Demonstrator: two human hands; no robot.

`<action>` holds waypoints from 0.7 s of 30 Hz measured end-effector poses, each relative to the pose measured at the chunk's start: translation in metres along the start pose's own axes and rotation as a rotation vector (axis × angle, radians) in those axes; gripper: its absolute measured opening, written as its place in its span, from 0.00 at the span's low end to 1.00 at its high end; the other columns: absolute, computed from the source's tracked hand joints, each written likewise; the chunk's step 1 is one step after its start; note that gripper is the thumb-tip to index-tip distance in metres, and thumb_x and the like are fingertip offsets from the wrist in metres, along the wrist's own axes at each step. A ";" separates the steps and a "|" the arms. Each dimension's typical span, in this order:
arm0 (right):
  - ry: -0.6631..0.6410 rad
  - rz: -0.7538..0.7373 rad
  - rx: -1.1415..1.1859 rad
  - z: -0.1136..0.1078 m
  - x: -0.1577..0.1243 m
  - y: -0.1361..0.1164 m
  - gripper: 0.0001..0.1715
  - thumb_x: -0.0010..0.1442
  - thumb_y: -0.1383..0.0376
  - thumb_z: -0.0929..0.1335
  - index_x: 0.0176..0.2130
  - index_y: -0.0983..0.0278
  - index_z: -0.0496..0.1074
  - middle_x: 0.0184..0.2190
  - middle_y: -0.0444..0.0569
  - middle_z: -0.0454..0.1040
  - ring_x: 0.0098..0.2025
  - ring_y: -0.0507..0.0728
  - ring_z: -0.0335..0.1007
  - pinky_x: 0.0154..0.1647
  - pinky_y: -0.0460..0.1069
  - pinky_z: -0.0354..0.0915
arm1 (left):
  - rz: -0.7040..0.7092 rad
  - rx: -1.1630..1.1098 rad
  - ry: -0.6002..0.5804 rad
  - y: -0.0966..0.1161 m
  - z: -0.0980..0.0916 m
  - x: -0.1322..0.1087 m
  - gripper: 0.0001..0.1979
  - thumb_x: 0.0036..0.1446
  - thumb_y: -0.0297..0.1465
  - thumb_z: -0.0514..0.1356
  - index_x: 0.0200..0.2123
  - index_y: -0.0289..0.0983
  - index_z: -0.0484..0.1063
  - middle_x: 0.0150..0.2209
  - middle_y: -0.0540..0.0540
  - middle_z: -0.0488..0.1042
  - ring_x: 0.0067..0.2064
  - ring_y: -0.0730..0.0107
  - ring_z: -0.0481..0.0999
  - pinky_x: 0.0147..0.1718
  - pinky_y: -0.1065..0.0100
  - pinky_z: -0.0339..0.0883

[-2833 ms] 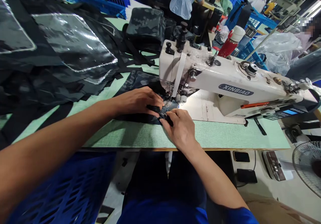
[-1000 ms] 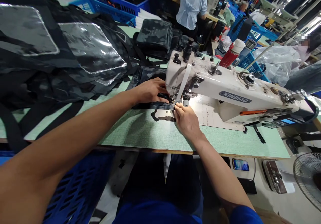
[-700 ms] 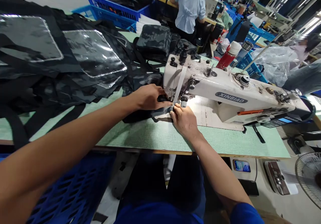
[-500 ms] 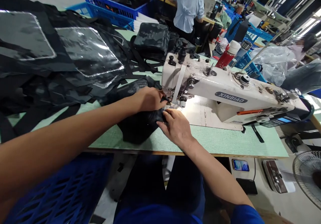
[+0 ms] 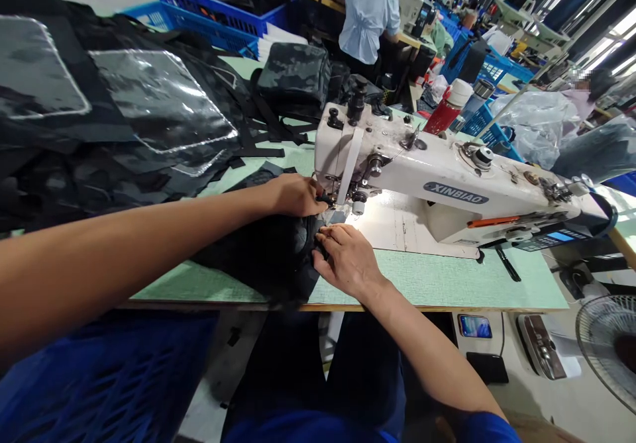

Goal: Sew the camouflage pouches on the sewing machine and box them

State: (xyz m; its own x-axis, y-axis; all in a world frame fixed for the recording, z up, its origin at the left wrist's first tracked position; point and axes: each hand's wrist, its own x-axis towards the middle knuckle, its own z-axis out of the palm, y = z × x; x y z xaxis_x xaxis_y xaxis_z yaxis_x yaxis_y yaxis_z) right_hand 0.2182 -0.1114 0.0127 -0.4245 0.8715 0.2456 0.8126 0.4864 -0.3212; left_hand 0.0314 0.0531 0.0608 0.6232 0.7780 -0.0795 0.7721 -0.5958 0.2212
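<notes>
Pinching dark camouflage fabric (image 5: 258, 254) close to the head of a white XINBIAO sewing machine (image 5: 422, 171), the left hand (image 5: 294, 195) looks closed, though its fingertips are partly hidden. The right hand (image 5: 345, 261) lies open on the cloth's edge. The bunched fabric reaches the front edge of the pale green table (image 5: 437, 283), with open tabletop to its right.

"What's in front of you?"

"A sewing machine (image 5: 437, 185) on your table (image 5: 447, 281), panels (image 5: 149, 118) to its left, a bottle (image 5: 441, 108) behind it, a fan (image 5: 609, 344) to its right, a crate (image 5: 99, 377) at your left."
</notes>
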 end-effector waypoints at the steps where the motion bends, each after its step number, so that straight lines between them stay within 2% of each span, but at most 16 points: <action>1: -0.002 0.001 0.000 -0.001 -0.001 0.001 0.21 0.85 0.59 0.71 0.65 0.66 0.87 0.63 0.61 0.89 0.70 0.68 0.83 0.78 0.63 0.79 | -0.029 0.024 -0.027 0.005 -0.003 -0.002 0.17 0.79 0.43 0.63 0.46 0.39 0.87 0.52 0.49 0.93 0.51 0.62 0.87 0.53 0.68 0.75; 4: 0.003 0.008 0.011 -0.003 -0.003 0.004 0.20 0.84 0.61 0.71 0.66 0.64 0.87 0.64 0.60 0.89 0.71 0.68 0.83 0.78 0.64 0.79 | -0.101 0.076 -0.092 0.017 -0.010 -0.006 0.20 0.81 0.43 0.59 0.52 0.37 0.88 0.61 0.44 0.92 0.58 0.58 0.89 0.57 0.66 0.75; 11: 0.032 0.056 0.068 -0.003 -0.004 0.008 0.18 0.84 0.64 0.70 0.63 0.62 0.88 0.63 0.58 0.89 0.71 0.66 0.83 0.77 0.62 0.80 | -0.191 0.087 -0.193 0.027 -0.018 -0.002 0.22 0.78 0.48 0.60 0.52 0.41 0.90 0.64 0.41 0.91 0.66 0.47 0.89 0.61 0.64 0.77; 15: 0.051 0.068 0.094 -0.002 -0.003 0.009 0.18 0.84 0.66 0.70 0.62 0.60 0.89 0.62 0.56 0.89 0.71 0.66 0.83 0.76 0.62 0.80 | -0.251 0.055 -0.170 0.031 -0.020 -0.004 0.24 0.78 0.48 0.59 0.56 0.40 0.91 0.67 0.38 0.89 0.70 0.41 0.87 0.67 0.60 0.76; 18: 0.052 0.071 0.088 -0.001 -0.002 0.009 0.17 0.84 0.66 0.70 0.62 0.61 0.89 0.63 0.57 0.89 0.70 0.66 0.83 0.76 0.62 0.80 | -0.256 0.044 -0.174 0.034 -0.022 -0.006 0.25 0.77 0.48 0.59 0.59 0.41 0.91 0.68 0.39 0.89 0.72 0.41 0.86 0.69 0.59 0.76; 21: 0.051 0.070 0.082 0.000 -0.002 0.009 0.18 0.83 0.65 0.71 0.62 0.63 0.89 0.63 0.59 0.89 0.69 0.67 0.84 0.76 0.62 0.80 | -0.268 0.037 -0.181 0.036 -0.023 -0.006 0.24 0.76 0.48 0.60 0.57 0.42 0.92 0.67 0.41 0.90 0.71 0.42 0.87 0.68 0.61 0.77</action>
State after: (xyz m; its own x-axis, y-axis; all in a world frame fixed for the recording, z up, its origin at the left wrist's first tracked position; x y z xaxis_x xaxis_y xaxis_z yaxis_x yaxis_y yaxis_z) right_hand 0.2269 -0.1088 0.0095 -0.3451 0.9003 0.2652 0.8033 0.4295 -0.4126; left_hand 0.0526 0.0322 0.0912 0.4068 0.8621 -0.3020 0.9135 -0.3843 0.1336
